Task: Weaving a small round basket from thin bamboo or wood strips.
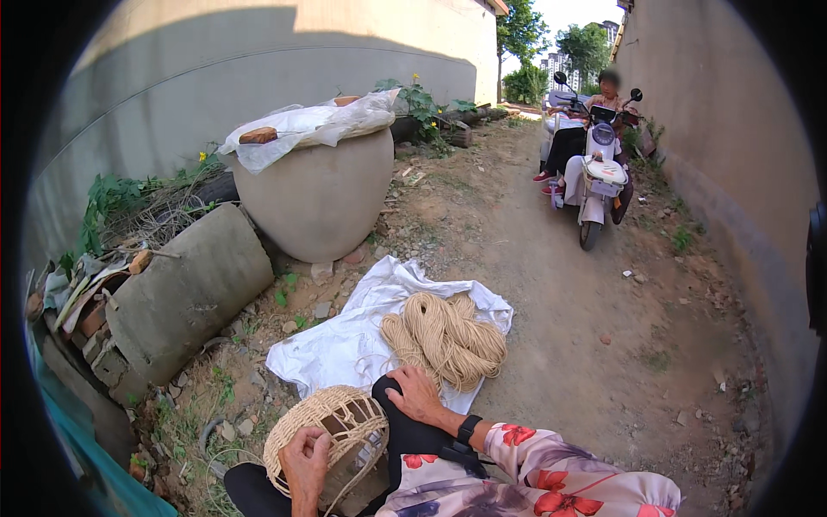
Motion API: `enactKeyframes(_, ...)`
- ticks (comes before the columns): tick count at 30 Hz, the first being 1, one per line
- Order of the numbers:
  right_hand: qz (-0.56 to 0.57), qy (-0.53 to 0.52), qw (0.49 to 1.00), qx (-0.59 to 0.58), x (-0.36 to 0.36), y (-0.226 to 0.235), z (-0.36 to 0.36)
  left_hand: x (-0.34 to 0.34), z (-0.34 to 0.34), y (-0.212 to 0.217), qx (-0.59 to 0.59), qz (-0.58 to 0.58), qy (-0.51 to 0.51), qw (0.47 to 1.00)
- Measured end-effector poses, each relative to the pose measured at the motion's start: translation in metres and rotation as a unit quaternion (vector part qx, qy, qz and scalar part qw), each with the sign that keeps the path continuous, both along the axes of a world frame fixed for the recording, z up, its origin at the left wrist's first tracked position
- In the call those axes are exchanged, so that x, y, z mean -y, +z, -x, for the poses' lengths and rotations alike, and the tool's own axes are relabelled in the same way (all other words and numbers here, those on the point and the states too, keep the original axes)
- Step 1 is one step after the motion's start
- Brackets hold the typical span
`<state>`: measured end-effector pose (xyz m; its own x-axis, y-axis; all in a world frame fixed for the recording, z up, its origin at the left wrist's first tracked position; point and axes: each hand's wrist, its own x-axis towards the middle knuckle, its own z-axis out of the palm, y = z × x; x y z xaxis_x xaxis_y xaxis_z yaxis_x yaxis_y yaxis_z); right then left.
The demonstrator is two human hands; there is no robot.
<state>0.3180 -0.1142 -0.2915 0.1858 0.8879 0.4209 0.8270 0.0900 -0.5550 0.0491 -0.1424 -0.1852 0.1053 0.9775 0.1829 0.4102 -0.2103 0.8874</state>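
A partly woven basket (306, 415) of straw-coloured cord rests in my lap between my dark-trousered legs, with gaps in its open weave at the right. Over its side is my left hand (307, 461), its fingers curled together in a pinch; whatever they hold is too small to make out. My right hand (418, 395) lies on my right knee, fingers spread and holding nothing. A loose cord (355, 478) trails down from the basket's right edge. Beyond my knee, thick hanks of cord (448, 336) are piled on a white plastic sheet (323, 351) on the ground.
A big clay vat (319, 194) covered with plastic and bricks stands at the left, beside a tipped concrete cylinder (194, 289) and rubble. On the dirt lane (551, 293), a person (607, 95) sits on a white scooter (594, 172). Walls line both sides.
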Motion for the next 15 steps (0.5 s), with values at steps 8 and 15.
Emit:
enactKeyframes(8,-0.008,0.024,1.0,-0.007,-0.009,-0.002,0.003,0.01,0.001,0.008,-0.032,-0.027,0.009,0.999)
enactKeyframes(15,-0.004,-0.001,1.0,0.0,-0.002,-0.001,-0.009,0.007,-0.004,0.002,-0.037,-0.011,-0.019,0.999)
